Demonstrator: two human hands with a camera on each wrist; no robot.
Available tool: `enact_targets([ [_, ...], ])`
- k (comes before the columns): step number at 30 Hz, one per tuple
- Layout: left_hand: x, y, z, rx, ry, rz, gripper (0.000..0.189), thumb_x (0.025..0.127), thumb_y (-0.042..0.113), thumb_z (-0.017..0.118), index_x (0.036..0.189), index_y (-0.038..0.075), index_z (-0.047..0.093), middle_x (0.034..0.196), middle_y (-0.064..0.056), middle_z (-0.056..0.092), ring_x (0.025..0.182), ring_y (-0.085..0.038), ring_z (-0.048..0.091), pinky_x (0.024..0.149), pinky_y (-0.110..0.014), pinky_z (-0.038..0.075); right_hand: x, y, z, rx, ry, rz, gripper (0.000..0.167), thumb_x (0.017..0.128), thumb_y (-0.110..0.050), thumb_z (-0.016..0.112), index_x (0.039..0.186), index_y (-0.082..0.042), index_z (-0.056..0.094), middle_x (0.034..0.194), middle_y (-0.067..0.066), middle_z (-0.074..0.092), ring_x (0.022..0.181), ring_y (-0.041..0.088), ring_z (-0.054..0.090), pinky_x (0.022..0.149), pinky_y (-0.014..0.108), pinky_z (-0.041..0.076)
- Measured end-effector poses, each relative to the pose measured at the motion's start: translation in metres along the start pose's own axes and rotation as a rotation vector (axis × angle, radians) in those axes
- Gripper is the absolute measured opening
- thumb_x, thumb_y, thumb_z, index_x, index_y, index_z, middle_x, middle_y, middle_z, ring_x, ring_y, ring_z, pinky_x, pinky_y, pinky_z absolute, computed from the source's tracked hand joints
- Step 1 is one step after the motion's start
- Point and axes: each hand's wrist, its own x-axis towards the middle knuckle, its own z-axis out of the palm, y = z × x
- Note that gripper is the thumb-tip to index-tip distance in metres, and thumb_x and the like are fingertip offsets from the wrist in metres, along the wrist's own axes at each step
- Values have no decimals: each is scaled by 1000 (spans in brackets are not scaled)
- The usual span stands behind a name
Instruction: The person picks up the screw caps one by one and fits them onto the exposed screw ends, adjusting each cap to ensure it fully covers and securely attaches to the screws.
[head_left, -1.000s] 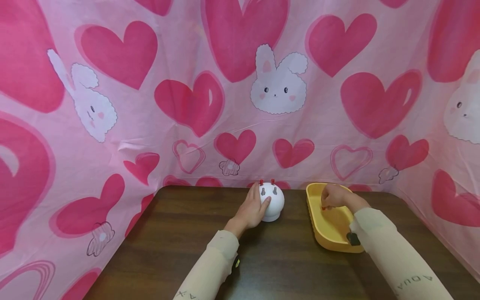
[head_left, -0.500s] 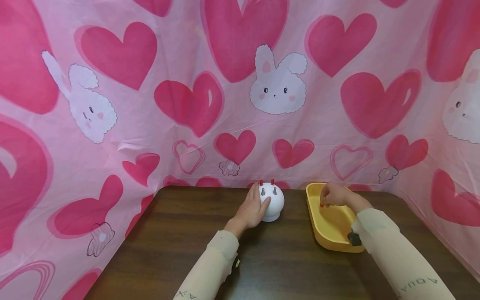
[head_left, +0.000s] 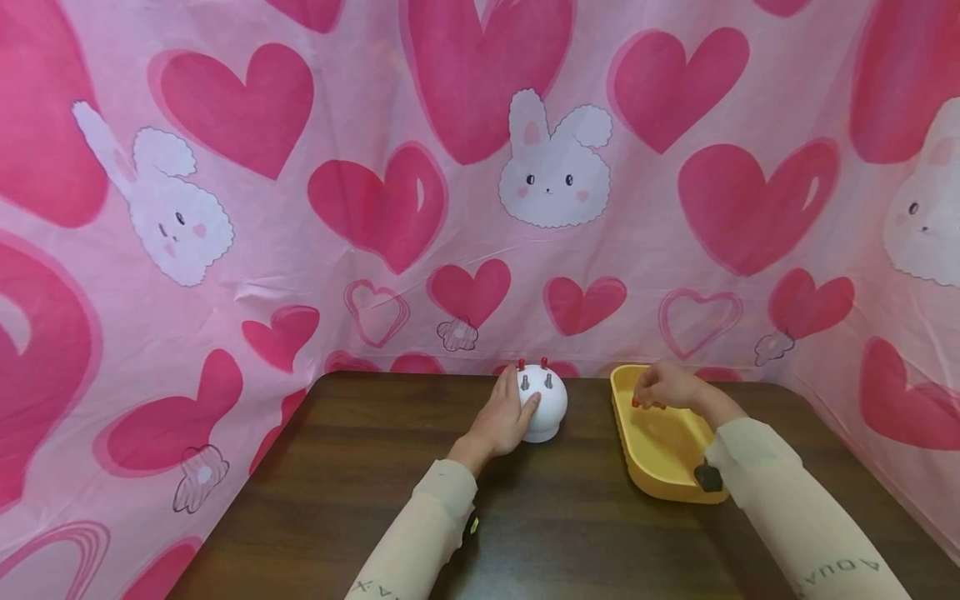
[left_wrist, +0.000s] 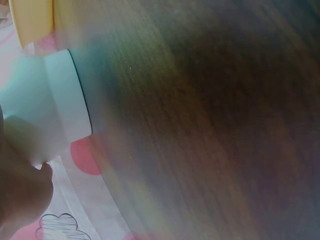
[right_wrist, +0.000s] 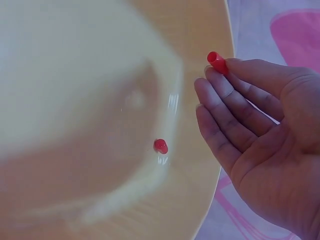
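Observation:
My left hand [head_left: 500, 419] holds the left side of a white ball [head_left: 551, 410] on a round base, thumb across its front. Two red caps [head_left: 544, 363] stand on top of the ball, and two bare metal screws [head_left: 548, 382] stick out below them. In the left wrist view, part of the left hand [left_wrist: 25, 192] lies against the white ball [left_wrist: 30, 100]. Over the yellow tray [head_left: 643, 467], my right hand [head_left: 670, 387] pinches a small hollow red cap [right_wrist: 217, 62] between thumb and fingertip. Another red cap [right_wrist: 160, 146] lies on the tray's floor.
The dark wooden table [head_left: 375, 500] carries the ball and, to its right, the tray. A pink cloth [head_left: 465, 217] with hearts and rabbits hangs behind and at the sides. The tray's far end sits near the table's back edge.
My right hand has risen slightly and shifted a little left over the tray, with the red cap in its fingers. The left hand and the white ball have stayed in place.

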Motion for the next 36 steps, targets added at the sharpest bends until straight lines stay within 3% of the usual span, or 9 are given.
enact_targets([
  [15,1,-1,1,-1,13,7,84,107,55,35,163,0,5,170,-18,10,157,-30,14,123,-45,24,4,-7,5,-7,2,39,13,92,-3,65,92,7,72,81,12,72,74,20,61,57,28,46],
  [23,4,-4,3,6,-3,-4,85,106,56,36,163,2,3,171,-16,8,158,-29,11,123,-43,24,4,-8,8,14,-11,8,11,91,0,65,92,9,71,82,14,71,79,25,65,75,39,58],
  [36,4,-3,3,12,-3,-15,85,106,56,37,163,3,2,171,-16,8,158,-28,12,123,-43,25,2,-9,10,55,-13,1,12,94,-1,65,95,10,71,87,18,72,82,28,68,82,47,60],
])
